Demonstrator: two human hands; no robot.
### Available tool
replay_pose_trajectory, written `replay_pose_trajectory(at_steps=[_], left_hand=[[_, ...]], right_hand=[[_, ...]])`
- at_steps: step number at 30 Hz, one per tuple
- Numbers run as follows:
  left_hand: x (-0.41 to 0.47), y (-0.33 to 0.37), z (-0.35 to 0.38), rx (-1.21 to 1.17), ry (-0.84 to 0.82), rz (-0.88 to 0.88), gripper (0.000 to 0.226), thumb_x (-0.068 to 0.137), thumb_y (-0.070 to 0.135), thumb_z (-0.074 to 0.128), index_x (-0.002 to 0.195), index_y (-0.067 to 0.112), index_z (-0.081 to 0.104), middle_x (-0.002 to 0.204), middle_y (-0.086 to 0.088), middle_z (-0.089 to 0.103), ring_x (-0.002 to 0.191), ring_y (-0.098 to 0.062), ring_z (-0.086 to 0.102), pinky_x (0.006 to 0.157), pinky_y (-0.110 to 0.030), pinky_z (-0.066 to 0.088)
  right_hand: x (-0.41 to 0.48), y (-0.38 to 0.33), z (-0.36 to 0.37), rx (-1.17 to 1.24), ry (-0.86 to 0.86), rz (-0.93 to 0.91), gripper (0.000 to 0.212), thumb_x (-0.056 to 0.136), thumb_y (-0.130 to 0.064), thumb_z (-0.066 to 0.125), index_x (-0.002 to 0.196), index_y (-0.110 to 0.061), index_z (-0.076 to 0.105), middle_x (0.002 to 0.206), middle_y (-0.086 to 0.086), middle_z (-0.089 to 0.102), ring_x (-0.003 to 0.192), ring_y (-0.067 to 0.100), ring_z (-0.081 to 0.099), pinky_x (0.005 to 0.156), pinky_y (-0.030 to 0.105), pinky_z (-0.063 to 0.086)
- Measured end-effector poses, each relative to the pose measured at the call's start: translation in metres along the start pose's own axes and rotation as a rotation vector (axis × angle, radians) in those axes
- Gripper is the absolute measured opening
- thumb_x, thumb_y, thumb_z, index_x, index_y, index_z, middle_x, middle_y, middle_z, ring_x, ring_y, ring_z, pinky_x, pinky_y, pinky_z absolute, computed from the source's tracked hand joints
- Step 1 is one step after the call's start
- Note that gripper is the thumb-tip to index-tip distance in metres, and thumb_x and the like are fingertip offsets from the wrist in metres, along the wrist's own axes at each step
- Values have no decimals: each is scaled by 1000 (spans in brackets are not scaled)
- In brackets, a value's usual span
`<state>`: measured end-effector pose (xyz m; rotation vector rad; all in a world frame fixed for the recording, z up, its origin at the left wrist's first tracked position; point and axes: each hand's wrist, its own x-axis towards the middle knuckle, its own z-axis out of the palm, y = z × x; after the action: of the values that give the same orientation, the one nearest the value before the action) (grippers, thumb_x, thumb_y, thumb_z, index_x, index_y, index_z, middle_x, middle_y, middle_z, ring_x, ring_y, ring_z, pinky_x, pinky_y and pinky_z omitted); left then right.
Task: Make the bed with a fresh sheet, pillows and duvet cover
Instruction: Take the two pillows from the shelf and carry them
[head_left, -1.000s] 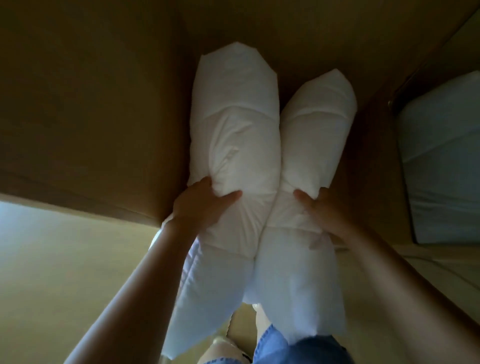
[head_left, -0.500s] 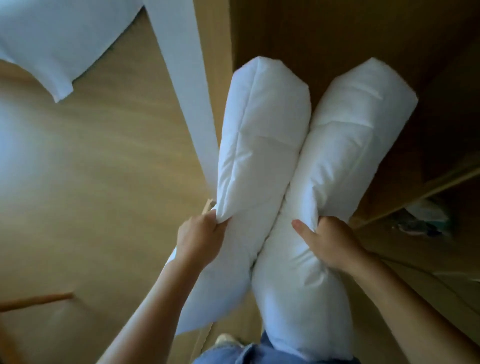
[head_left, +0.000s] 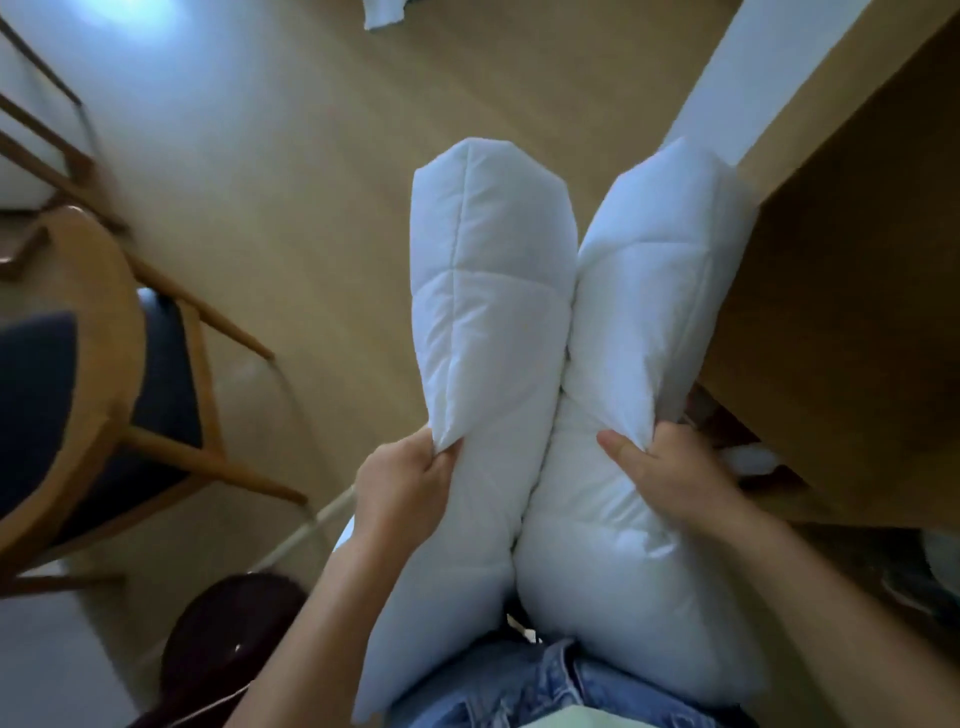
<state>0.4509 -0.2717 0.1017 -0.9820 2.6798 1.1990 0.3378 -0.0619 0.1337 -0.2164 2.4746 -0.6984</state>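
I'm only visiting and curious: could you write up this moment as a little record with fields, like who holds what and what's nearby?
left hand: grips a fold at the edge of the left pillow
right hand: grips the side of the right pillow
pillows: two, white, side by side and touching, lower ends against the jeans
to the left: wooden chair with a dark seat
to the right: wooden furniture
below: wooden floor
bed: not in view

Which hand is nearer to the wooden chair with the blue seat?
Left. The left hand grips the left pillow, toward the chair; the right hand grips the right pillow, farther away.
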Motion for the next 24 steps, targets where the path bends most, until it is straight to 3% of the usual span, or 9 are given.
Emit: replay_pose_trajectory(at_steps=[3,6,10,15,20,24], left_hand=[[5,-20,-28,8,96,-111,50,93,31,53,53,13,29,48,2,37,58,-28,42,54,-34,26],[18,-28,-58,-18,217,-150,48,94,30,51,52,11,38,50,-1,44,56,-27,48,52,-32,26],[56,-18,-93,-108,407,-186,43,95,28,51,58,8,52,49,2,50,52,-16,49,49,-29,27],[132,-13,-124,-201,564,-293,39,95,31,52,57,19,57,49,7,55,52,-11,52,50,-26,30],[257,24,-152,-197,646,-334,37,96,32,48,64,18,60,56,4,59,60,-15,56,57,-32,42],[356,54,-184,-291,714,-420,43,95,30,52,55,11,53,52,0,57,55,-17,55,59,-38,44]], right_hand=[[20,-38,11,14,-40,-68,57,87,-50,56,61,1,56,59,16,58,60,34,62,53,30,38],[46,-84,16,97,-123,-152,50,86,-47,59,61,-3,54,59,12,54,58,29,58,56,36,44],[100,-154,4,175,-118,-259,51,87,-40,62,84,11,64,78,27,67,72,40,65,68,48,52],[194,-221,-3,179,-136,-385,44,85,-39,64,72,2,63,43,-4,48,38,14,49,40,24,36],[321,-298,-26,218,-267,-453,46,86,-36,62,76,9,60,51,4,47,44,18,47,45,28,35],[417,-362,-62,197,-265,-512,50,87,-38,61,69,8,54,44,-2,42,40,16,42,36,25,30]])
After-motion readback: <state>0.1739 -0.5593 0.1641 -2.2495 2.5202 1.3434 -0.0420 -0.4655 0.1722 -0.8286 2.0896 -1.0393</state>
